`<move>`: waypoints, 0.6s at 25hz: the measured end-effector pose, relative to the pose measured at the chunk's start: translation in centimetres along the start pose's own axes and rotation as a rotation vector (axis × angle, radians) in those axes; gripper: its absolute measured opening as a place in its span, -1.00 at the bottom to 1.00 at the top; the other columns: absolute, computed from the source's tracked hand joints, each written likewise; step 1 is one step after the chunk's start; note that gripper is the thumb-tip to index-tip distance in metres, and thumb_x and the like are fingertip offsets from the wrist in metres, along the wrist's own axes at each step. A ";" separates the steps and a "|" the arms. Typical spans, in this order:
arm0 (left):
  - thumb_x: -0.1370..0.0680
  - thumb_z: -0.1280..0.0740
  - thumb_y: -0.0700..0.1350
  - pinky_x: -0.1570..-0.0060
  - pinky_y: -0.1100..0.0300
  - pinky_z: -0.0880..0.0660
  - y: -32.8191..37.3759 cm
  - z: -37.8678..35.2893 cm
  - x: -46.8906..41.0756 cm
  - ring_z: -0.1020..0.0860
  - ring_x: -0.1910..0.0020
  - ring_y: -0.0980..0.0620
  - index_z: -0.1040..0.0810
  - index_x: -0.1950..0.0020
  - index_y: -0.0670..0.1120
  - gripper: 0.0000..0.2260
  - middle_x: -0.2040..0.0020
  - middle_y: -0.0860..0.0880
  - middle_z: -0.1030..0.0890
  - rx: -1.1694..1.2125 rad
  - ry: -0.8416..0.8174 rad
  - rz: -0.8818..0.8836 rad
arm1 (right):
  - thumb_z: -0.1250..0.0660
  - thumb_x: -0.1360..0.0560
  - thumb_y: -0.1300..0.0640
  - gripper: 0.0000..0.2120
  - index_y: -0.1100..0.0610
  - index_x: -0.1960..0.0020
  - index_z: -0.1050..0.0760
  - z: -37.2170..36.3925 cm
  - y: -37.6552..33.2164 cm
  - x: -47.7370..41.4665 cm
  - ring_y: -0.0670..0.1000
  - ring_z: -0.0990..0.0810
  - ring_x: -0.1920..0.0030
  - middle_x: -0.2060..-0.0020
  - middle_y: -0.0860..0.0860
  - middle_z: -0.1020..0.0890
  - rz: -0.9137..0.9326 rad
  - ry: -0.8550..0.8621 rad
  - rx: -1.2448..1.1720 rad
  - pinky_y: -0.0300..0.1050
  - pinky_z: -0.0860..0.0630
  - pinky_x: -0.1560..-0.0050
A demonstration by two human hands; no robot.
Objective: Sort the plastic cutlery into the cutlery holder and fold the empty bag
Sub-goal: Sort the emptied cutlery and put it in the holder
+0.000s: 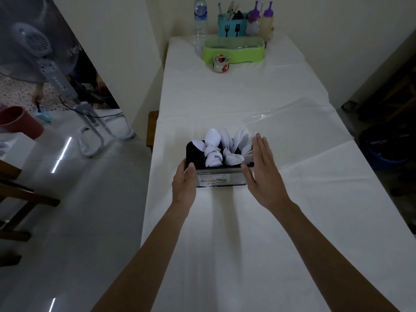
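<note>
Head: holder [216,179] between hands [183,184] [262,174]

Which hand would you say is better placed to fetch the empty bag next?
Probably the right hand: it is open against the cutlery holder, and the clear bag lies beyond, on its side.

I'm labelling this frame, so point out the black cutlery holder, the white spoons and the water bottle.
cutlery holder [221,177]: head view, on its labelled front wall.
white spoons [212,136]: head view, on one upright spoon bowl.
water bottle [200,16]: head view, on its label.
</note>
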State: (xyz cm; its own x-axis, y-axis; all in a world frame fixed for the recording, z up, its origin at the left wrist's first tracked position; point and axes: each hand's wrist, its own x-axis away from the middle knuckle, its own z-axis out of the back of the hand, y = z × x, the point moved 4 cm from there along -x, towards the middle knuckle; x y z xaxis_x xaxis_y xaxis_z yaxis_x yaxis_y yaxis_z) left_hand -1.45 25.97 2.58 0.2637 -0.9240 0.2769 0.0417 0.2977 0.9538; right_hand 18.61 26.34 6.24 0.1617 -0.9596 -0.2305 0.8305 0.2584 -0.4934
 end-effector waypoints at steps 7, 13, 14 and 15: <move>-0.65 -0.09 -0.04 -0.03 0.07 -0.50 0.8 -0.1 0.4 -0.52 -0.07 -0.19 -0.40 -0.37 -0.11 -0.67 -0.19 -0.26 -0.53 -0.087 0.014 -0.013 | 0.08 -0.57 -0.09 -0.36 0.23 -0.53 0.07 1.0 0.4 0.0 0.05 0.13 -0.54 -0.55 0.12 0.01 0.029 -0.052 0.141 -0.02 0.07 -0.51; -0.66 -0.06 -0.09 0.01 0.51 -0.33 2.5 -0.4 3.9 -0.44 -0.18 0.07 -0.33 -0.44 -0.08 -0.65 -0.27 -0.04 -0.48 -0.113 0.058 -0.047 | 0.07 -0.55 -0.15 -0.30 0.22 -0.53 0.13 3.3 1.1 3.2 0.02 0.16 -0.54 -0.55 0.08 0.07 -0.041 -0.021 0.119 -0.09 0.14 -0.51; -0.66 -0.07 -0.08 -0.12 0.40 -0.30 2.4 -0.5 4.9 -0.41 -0.29 0.04 -0.30 -0.46 -0.07 -0.63 -0.34 -0.05 -0.44 -0.100 0.067 -0.028 | 0.07 -0.54 -0.16 -0.30 0.22 -0.53 0.11 3.7 1.4 4.1 0.01 0.16 -0.54 -0.55 0.08 0.06 -0.057 -0.020 0.116 -0.10 0.14 -0.51; -0.66 -0.08 -0.07 -0.21 0.30 -0.26 1.9 -0.7 5.9 -0.35 -0.38 0.01 -0.26 -0.48 -0.07 -0.62 -0.41 -0.06 -0.39 -0.087 0.081 0.003 | 0.07 -0.54 -0.16 -0.30 0.23 -0.53 0.10 4.0 1.8 5.0 0.01 0.16 -0.54 -0.55 0.08 0.04 -0.073 -0.025 0.107 -0.10 0.14 -0.51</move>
State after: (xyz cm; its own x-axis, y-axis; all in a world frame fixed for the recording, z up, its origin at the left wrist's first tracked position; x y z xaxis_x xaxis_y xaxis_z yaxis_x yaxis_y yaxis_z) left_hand 0.90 21.24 5.99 0.3405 -0.9017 0.2663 0.1229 0.3235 0.9382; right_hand 23.03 21.52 7.59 0.1112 -0.9782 -0.1753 0.8923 0.1759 -0.4158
